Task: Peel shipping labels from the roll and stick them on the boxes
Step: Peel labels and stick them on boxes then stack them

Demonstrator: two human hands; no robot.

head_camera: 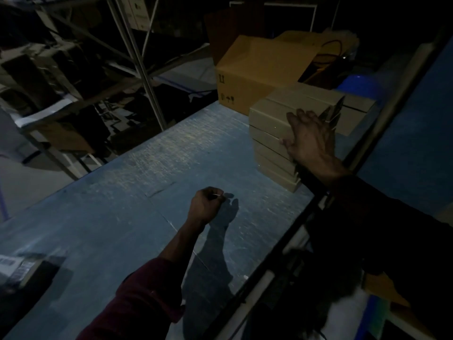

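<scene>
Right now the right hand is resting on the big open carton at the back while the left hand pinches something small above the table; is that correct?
Not quite. The head view shows the right hand against the stack of small flat boxes, not on the big open carton behind it. The rest holds: the left hand pinches something small and pale above the blue table.

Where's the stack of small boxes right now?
In the head view, the stack of small boxes stands on the blue table at its far right, in front of the big open carton, with the right hand on it.
</scene>
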